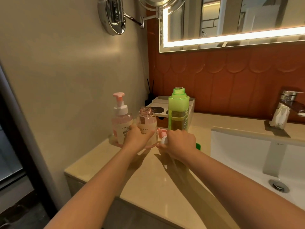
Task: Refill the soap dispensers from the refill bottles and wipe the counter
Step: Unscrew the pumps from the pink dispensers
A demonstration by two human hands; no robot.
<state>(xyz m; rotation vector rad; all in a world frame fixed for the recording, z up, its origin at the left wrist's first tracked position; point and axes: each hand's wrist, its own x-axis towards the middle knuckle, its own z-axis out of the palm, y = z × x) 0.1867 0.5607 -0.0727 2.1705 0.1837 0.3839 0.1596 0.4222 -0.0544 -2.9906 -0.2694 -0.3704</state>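
Two pink soap dispensers stand at the back left of the beige counter (pixel 148 177). The left dispenser (pixel 121 119) has its pump on. The open dispenser (pixel 147 123) has a bare threaded neck, and my left hand (pixel 137 138) grips its lower body. Just to its right, my right hand (pixel 179 142) is closed around the pink and white pump head (pixel 160 134), low over the counter. Behind my right hand stands a tall green refill bottle (pixel 178 111), uncapped, about half full. Its green cap (pixel 198 145) peeks out beside my right wrist.
A white tray box (pixel 191 104) with dark round lids sits behind the bottles, with a reed diffuser (pixel 150 95) in the corner. The white sink basin (pixel 257 156) fills the right side, with a chrome tap (pixel 290 98) and a crumpled white tissue (pixel 279 116) behind it.
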